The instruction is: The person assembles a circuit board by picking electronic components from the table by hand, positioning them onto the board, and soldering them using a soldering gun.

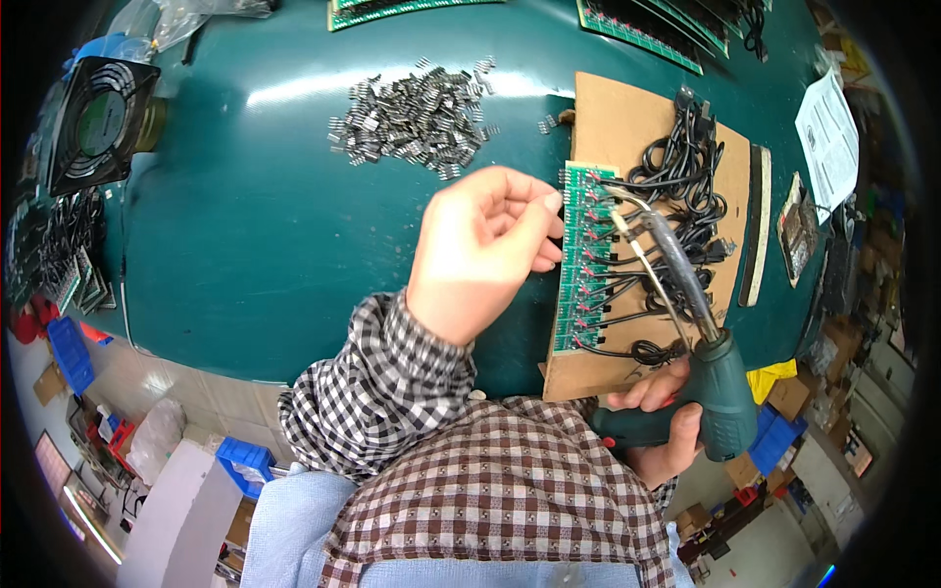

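Observation:
My right hand (676, 449) grips a dark green soldering gun (725, 397). Its metal barrel slants up and left, and the tip hangs at the upper part of a green circuit board strip (590, 245). A thin light tube runs alongside the barrel. My left hand (475, 245) is closed at the strip's left edge, thumb and fingertips pinched together; whatever they hold is too small to make out. Black cables (676, 176) with plugs run from the strip, joined near small pink-red spots. Strip and cables lie on a brown cardboard sheet (613, 118).
A pile of small black pin parts (417, 118) sits on the dark green table (245, 265). A square fan (101, 125) stands far left, near more cables (74, 235). Further circuit boards (642, 39) lie at the back. A paper sheet (828, 137) is at the right.

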A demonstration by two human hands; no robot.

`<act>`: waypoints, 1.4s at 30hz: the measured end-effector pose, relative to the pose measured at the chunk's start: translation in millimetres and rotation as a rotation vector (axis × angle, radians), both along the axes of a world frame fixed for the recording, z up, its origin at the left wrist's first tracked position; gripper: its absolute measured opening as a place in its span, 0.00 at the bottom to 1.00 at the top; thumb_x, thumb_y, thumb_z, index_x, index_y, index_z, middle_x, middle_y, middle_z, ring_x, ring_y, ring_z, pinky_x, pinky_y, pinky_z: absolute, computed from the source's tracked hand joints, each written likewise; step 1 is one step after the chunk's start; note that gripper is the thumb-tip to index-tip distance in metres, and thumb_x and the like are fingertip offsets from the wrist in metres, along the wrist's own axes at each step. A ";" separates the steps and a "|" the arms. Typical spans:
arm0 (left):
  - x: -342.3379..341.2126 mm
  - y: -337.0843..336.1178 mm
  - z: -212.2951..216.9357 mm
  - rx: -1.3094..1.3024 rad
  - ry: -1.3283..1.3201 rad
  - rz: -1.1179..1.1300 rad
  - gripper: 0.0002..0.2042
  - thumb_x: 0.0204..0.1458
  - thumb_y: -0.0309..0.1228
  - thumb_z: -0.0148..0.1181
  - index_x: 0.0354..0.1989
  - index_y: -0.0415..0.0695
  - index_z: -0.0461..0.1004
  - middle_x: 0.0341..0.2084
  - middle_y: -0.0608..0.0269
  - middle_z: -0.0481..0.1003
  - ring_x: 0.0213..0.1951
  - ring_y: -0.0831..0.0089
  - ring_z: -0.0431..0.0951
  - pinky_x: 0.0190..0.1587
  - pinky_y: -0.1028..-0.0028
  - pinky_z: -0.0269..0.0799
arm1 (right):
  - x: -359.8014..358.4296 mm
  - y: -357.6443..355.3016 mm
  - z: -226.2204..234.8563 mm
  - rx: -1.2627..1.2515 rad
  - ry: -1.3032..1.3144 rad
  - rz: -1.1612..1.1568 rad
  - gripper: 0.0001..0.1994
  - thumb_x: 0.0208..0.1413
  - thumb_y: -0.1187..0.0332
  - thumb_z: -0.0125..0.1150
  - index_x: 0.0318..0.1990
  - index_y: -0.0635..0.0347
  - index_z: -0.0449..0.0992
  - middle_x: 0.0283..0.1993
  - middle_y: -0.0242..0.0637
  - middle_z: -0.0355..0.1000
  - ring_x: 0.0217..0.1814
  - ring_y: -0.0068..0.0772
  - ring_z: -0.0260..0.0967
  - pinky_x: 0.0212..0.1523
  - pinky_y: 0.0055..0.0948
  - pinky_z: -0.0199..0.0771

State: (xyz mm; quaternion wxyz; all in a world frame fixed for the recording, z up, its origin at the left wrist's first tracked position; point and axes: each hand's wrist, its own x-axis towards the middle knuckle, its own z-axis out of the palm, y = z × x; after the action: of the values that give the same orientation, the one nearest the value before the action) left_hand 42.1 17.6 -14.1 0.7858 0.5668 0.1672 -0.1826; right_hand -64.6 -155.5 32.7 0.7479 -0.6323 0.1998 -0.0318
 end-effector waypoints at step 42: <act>-38.5 -11.4 50.9 -0.174 -0.116 0.150 0.08 0.45 0.17 0.54 0.33 0.35 0.63 0.24 0.55 0.71 0.24 0.74 0.75 0.27 0.80 0.74 | 40.3 9.4 20.5 -0.180 -0.050 0.268 0.18 0.46 0.75 0.53 0.45 0.67 0.59 0.39 0.39 0.63 0.42 0.31 0.65 0.45 0.31 0.67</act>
State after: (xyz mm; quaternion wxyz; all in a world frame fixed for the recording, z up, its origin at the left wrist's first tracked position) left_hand 3.6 6.2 36.7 0.8519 0.4918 0.1468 -0.1039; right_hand -24.3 -146.1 53.2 0.6906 -0.7166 0.0913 0.0348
